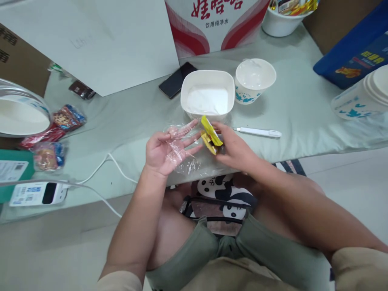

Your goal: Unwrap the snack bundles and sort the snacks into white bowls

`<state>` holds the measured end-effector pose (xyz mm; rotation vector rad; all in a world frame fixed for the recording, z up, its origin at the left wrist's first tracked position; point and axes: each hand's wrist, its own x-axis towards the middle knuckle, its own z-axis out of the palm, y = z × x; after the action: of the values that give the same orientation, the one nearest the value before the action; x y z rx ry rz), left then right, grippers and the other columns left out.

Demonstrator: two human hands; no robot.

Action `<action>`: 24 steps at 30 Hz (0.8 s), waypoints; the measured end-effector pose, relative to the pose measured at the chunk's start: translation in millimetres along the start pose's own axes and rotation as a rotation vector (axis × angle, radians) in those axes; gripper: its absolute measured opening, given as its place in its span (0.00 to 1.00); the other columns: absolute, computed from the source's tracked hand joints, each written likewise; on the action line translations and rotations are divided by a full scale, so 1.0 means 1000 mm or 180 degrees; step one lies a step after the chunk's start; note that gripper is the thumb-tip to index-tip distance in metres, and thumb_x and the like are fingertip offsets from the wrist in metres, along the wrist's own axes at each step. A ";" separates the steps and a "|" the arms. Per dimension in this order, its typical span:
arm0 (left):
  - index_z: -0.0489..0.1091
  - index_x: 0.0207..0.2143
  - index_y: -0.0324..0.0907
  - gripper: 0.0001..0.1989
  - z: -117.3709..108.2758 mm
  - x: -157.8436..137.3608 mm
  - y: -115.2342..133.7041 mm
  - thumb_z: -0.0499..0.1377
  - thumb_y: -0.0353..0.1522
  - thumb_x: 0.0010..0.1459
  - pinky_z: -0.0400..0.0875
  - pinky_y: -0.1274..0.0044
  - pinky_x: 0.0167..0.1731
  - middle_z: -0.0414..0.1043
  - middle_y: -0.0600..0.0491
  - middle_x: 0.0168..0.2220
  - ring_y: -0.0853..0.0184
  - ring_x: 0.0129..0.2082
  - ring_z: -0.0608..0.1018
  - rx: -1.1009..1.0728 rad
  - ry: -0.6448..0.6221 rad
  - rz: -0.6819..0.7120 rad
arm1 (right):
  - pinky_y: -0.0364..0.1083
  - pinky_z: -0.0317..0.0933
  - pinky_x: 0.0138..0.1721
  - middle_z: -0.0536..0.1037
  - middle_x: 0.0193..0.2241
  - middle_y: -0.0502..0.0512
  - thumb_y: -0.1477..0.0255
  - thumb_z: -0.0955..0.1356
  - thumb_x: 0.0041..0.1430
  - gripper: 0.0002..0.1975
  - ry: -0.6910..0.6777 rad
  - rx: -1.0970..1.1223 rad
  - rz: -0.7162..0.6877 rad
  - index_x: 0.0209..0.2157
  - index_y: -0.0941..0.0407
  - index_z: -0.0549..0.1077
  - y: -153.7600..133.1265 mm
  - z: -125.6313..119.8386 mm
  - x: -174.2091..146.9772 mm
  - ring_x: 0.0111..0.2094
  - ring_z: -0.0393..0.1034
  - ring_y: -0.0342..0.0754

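My right hand [232, 147] is closed round small yellow snack packets [211, 135], holding them over the near part of the table. Facing it, my left hand [169, 148] is palm up with its fingers spread, and their tips come close to the packets. Thin clear plastic film [182, 155] drapes over the left fingers and hangs below them. Just beyond both hands stands a white rectangular bowl [185, 95]. A paper cup [253, 87] with clear plastic inside sits beside it. To the right of my right hand lies a white utility knife [259, 132].
A black phone [174, 83] lies by a large white box [100, 40]. Wrapped snacks [69, 117], a white power bank [39, 194] and its cable [103, 161] are at left. Stacked paper cups [360, 99] and a blue bag [348, 60] stand at right.
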<state>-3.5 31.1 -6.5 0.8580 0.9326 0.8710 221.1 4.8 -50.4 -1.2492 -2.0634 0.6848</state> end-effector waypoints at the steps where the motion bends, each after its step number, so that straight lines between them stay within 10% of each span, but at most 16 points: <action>1: 0.59 0.23 0.44 0.12 -0.001 0.001 0.000 0.57 0.40 0.48 0.79 0.52 0.49 0.77 0.48 0.57 0.47 0.59 0.77 -0.0012 0.0021 0.0017 | 0.58 0.67 0.57 0.71 0.61 0.69 0.73 0.67 0.52 0.37 0.0019 0.0133 0.0011 0.65 0.60 0.59 0.001 -0.001 0.001 0.59 0.69 0.60; 7: 0.57 0.19 0.45 0.09 -0.014 0.009 -0.004 0.57 0.35 0.43 0.76 0.70 0.23 0.80 0.48 0.52 0.48 0.53 0.81 -0.0397 0.0269 -0.0218 | 0.52 0.70 0.38 0.82 0.38 0.60 0.68 0.65 0.57 0.26 0.0250 0.0192 0.1125 0.57 0.59 0.68 -0.001 -0.006 0.010 0.33 0.76 0.54; 13: 0.59 0.18 0.42 0.08 -0.007 0.008 -0.005 0.58 0.31 0.40 0.64 0.83 0.12 0.81 0.43 0.44 0.50 0.49 0.82 -0.0765 0.0404 -0.0696 | 0.52 0.65 0.29 0.81 0.29 0.56 0.64 0.69 0.53 0.45 0.0392 -0.0240 0.1346 0.70 0.58 0.52 -0.007 0.009 0.014 0.26 0.74 0.57; 17: 0.59 0.19 0.41 0.08 0.001 0.005 -0.002 0.59 0.29 0.40 0.63 0.85 0.12 0.81 0.43 0.44 0.54 0.46 0.84 -0.1005 0.0390 -0.0808 | 0.53 0.66 0.31 0.82 0.33 0.56 0.62 0.70 0.53 0.42 0.0395 -0.0416 0.1254 0.68 0.52 0.57 -0.009 0.018 0.014 0.29 0.76 0.59; 24: 0.59 0.21 0.41 0.07 -0.012 0.007 0.009 0.56 0.28 0.36 0.46 0.88 0.08 0.81 0.44 0.36 0.59 0.35 0.85 -0.1201 0.1549 -0.0588 | 0.58 0.71 0.49 0.80 0.43 0.60 0.65 0.72 0.54 0.19 0.1237 0.0392 0.0533 0.48 0.54 0.73 -0.007 -0.010 0.009 0.46 0.76 0.58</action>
<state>-14.5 43.7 -4.6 0.2290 1.1952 1.0726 221.2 11.4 -37.0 -1.3717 -1.5925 0.5793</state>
